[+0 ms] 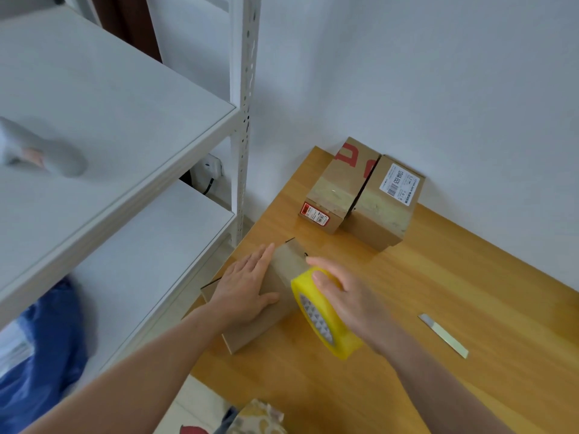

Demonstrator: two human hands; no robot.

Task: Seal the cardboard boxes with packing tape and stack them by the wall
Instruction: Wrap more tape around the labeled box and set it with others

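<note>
Cardboard box [283, 270] lies under flat left hand [242, 288]; right hand [347, 296] grips tape roll [322, 311].

Unsealed box [282, 270] before two boxes [360, 195]; blade [443, 335] right.

Labels [399, 183] on cardboard boxes [380, 214]: nothing legible.

Taped boxes [380, 211] ahead, shelf rack [242, 126] left.
</note>
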